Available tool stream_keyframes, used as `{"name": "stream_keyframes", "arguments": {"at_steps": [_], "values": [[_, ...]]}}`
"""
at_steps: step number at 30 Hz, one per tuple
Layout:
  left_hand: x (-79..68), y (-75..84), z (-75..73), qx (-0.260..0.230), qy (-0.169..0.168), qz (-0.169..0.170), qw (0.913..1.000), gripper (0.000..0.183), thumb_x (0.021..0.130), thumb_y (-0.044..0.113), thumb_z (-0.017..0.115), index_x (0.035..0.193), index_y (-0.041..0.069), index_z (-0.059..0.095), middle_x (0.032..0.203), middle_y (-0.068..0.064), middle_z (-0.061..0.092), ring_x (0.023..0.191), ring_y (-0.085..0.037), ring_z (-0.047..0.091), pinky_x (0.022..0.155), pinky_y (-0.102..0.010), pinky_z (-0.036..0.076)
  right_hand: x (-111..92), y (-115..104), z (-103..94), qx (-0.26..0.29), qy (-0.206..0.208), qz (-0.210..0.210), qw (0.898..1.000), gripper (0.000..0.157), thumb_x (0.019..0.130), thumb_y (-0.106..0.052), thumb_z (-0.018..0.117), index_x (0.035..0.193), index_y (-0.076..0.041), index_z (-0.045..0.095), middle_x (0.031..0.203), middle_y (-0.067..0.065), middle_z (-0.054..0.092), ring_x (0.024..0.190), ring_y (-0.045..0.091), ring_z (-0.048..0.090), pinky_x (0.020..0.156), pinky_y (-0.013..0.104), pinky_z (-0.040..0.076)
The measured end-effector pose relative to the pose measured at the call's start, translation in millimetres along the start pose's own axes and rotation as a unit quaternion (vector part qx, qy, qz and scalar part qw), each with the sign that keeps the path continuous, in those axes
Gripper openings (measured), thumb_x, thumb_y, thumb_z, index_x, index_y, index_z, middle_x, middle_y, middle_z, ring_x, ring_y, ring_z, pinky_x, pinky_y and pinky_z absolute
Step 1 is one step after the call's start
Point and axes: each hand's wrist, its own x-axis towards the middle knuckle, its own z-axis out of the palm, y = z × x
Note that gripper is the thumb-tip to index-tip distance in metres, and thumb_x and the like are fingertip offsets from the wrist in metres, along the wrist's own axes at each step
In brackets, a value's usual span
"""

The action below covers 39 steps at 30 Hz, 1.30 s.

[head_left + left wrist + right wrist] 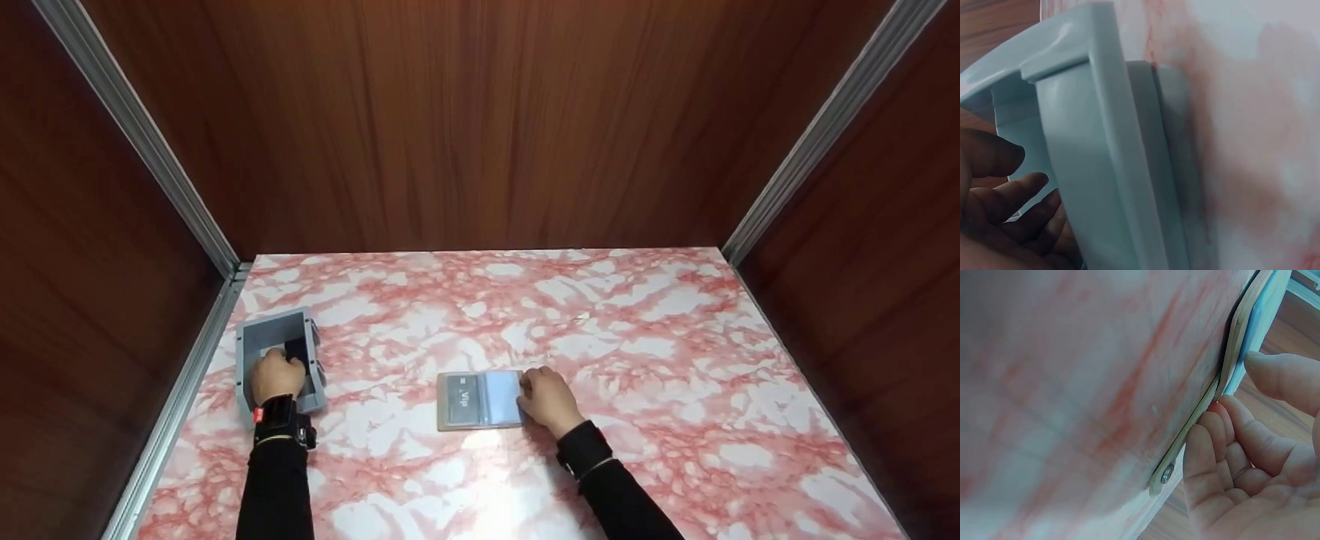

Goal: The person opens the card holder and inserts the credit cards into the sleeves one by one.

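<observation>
A card holder lies spread on the table, with a grey card marked "Vip" in its left sleeve and a bluish clear sleeve on its right. My right hand grips the holder's right edge. In the right wrist view the thumb is against the bluish sleeve and the fingers are bent at the tan cover, by a strap with a metal snap. My left hand reaches down into a grey plastic bin. Its thumb and fingers stand apart, loosely bent, beside the bin's inner wall. A dark flat piece shows inside.
The table has a red and white marbled top. Brown wood-grain panels rise behind it and at both sides, with metal rails at the corners. The bin stands near the table's left edge.
</observation>
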Motion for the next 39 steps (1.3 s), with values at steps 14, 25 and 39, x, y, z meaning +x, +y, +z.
{"name": "stream_keyframes", "arguments": {"at_steps": [14, 25, 39], "values": [[3.1, -6.3, 0.2, -0.007, -0.086, -0.016, 0.9961, 0.047, 0.093, 0.008, 0.032, 0.128, -0.019, 0.047, 0.125, -0.042, 0.050, 0.112, -0.057, 0.050, 0.097, -0.062, 0.039, -0.7, -2.1, -1.1, 0.005, 0.002, 0.000, 1.000, 0.018, 0.076, -0.004, 0.074, 0.091, 0.000, 0.064, 0.082, 0.008, 0.055, 0.079, 0.031, 0.058, 0.074, 0.045, 0.049], [6.5, -1.6, 0.4, -0.010, -0.123, -0.025, 0.9921, 0.051, 0.094, 0.008, 0.033, 0.137, -0.018, 0.041, 0.137, -0.039, 0.043, 0.123, -0.054, 0.043, 0.104, -0.058, 0.035, -0.1, 0.5, 0.2, 0.001, 0.004, -0.002, 1.000, 0.017, 0.076, -0.003, 0.074, 0.089, 0.000, 0.064, 0.081, 0.008, 0.055, 0.076, 0.030, 0.057, 0.073, 0.045, 0.049], [7.1, -0.6, -2.0, -0.062, -0.106, -0.071, 0.9898, 0.050, 0.095, 0.013, 0.037, 0.135, -0.016, 0.046, 0.137, -0.034, 0.046, 0.125, -0.048, 0.045, 0.106, -0.052, 0.035, -0.8, 0.6, 1.0, 0.002, 0.016, -0.015, 1.000, 0.019, 0.075, -0.004, 0.076, 0.089, 0.000, 0.064, 0.081, 0.009, 0.056, 0.078, 0.032, 0.058, 0.073, 0.046, 0.049]]}}
